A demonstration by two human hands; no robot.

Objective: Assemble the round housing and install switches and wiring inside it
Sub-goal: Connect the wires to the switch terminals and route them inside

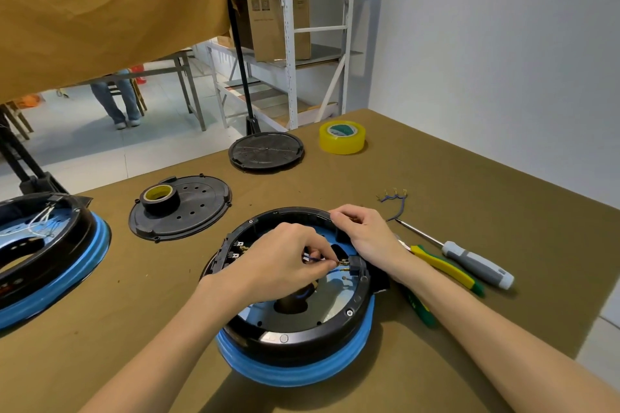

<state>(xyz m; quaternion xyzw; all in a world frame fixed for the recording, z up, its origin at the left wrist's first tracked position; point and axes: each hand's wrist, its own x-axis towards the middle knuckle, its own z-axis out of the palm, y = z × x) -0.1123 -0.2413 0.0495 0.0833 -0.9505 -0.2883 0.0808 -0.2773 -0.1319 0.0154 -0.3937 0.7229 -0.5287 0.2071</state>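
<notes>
Your left hand (285,261) and right hand (364,231) were bare, with no gloves, rings or watch on them. Both forearms were uncovered as far as the frame showed; no sleeve reached into view. Your fingernails were short and plain.

- Bright, even, diffuse light; colours read clearly across the bench (436,178).
- Shadows are soft: a dark patch under the housing (295,339) at lower centre, thin ones beside the yellow tape (342,137) and screwdriver (469,261).
- Pale glare on the housing's glossy rim and on the second housing (43,255) at left.
- Wide-angle bending at the frame edges: the rack (288,33) leans and the forearms stretch.
- Slight softness overall; the background at upper left is less crisp.
</notes>
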